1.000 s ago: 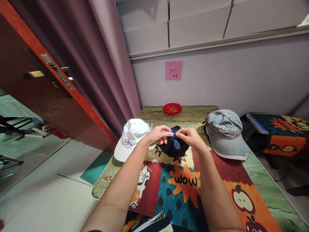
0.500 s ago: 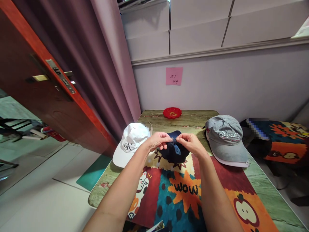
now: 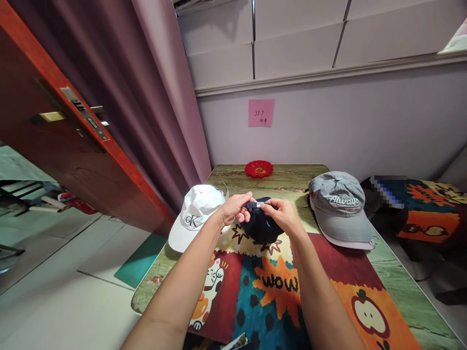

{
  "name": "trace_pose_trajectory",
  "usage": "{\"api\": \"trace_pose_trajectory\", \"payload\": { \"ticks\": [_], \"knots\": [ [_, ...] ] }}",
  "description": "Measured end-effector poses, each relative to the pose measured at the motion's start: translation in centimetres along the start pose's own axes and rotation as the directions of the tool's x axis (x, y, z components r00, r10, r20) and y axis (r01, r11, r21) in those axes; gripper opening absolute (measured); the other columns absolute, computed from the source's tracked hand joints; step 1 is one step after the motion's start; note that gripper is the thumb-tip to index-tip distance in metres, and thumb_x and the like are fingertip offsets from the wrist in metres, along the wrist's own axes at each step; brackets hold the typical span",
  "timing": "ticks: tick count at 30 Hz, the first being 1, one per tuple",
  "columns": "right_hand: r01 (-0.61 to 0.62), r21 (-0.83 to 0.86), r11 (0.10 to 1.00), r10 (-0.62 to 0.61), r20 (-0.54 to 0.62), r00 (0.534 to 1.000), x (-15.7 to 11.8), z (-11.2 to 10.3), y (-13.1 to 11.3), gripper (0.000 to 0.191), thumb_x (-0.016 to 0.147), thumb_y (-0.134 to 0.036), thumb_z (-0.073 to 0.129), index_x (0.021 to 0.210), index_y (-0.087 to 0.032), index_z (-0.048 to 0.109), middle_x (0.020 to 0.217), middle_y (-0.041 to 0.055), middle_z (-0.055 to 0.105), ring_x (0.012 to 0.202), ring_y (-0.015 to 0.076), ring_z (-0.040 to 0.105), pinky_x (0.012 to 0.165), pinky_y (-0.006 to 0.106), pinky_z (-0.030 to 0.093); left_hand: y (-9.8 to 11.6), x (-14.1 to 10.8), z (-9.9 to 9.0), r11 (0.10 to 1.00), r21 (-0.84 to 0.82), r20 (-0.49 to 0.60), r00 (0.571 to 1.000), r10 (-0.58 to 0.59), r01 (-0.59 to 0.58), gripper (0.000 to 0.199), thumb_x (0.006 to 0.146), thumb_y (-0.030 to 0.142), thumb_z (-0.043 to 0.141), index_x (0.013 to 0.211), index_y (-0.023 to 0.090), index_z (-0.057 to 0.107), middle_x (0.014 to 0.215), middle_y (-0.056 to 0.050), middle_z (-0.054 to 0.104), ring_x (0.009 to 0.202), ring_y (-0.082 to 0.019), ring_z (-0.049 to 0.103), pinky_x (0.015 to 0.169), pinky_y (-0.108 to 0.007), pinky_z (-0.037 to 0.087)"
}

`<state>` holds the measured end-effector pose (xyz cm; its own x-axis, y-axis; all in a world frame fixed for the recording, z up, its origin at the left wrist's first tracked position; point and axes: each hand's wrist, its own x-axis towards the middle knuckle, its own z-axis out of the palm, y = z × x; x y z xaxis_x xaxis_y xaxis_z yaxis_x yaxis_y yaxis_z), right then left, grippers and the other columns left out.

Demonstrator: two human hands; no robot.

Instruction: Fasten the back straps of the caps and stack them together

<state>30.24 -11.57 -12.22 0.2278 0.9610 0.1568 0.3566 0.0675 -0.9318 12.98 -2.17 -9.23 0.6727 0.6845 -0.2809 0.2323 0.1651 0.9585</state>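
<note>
Watching remotely, I have left hand (image 3: pixel 235 210) and right hand (image 3: pixel 282 214) close together, both pinching the strap (image 3: pixel 252 205) of the dark cap (image 3: pixel 260 233); right hand at its shiny buckle (image 3: pixel 259 204). Cap over the printed mat (image 3: pixel 251 311), mid-way across the table (image 3: pixel 292 172); resting or lifted, I can't tell. White cap (image 3: pixel 200 209) just beside the left hand, grey cap (image 3: pixel 337 209) farther off to the right. Red dish (image 3: pixel 259 169) beyond, towards the wall (image 3: pixel 321 126)

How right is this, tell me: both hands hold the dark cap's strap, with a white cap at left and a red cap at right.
The cap at right is gray, not red, as the head view shows. The left hand and right hand do hold the strap, with the white cap at left.
</note>
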Motion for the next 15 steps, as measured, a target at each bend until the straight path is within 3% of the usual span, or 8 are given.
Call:
{"api": "trace_pose_trajectory", "payload": {
  "ticks": [5,9,15],
  "knots": [
    [-0.003,-0.041,0.999,0.003,-0.006,1.000,0.0,0.1,0.3,0.036,0.083,-0.052,0.058,0.073,-0.018,0.067,0.062,-0.0004,0.056,0.059,0.0135,0.045,0.055,0.026,0.032,0.0,0.0,0.4,0.991,0.115,0.030,0.997,0.067,-0.070,0.040,0.071,0.047,0.080,0.086,0.014,0.063,0.053,0.004,0.054,0.038,-0.007,0.049,0.035,-0.015,0.031],
    [0.078,-0.112,0.991,-0.072,0.055,0.996,-0.1,-0.2,0.1,0.034,0.085,-0.049,0.054,0.069,-0.020,0.061,0.060,-0.0024,0.049,0.059,0.0130,0.041,0.055,0.025,0.030,0.6,0.0,0.7,0.972,0.203,0.038,0.992,0.117,-0.123,0.029,0.073,0.039,0.075,0.085,0.015,0.064,0.052,0.005,0.050,0.040,-0.007,0.045,0.036,-0.016,0.026],
    [0.153,-0.223,0.963,-0.174,-0.079,0.981,0.3,0.1,0.7,0.029,0.085,-0.042,0.055,0.071,-0.020,0.066,0.065,-0.0010,0.060,0.061,0.0136,0.048,0.062,0.027,0.033,0.8,1.0,0.8,0.870,0.388,0.130,0.953,0.275,-0.304,0.021,0.082,0.036,0.065,0.089,0.016,0.066,0.071,0.001,0.061,0.060,-0.012,0.058,0.056,-0.023,0.046]
  ]
}}
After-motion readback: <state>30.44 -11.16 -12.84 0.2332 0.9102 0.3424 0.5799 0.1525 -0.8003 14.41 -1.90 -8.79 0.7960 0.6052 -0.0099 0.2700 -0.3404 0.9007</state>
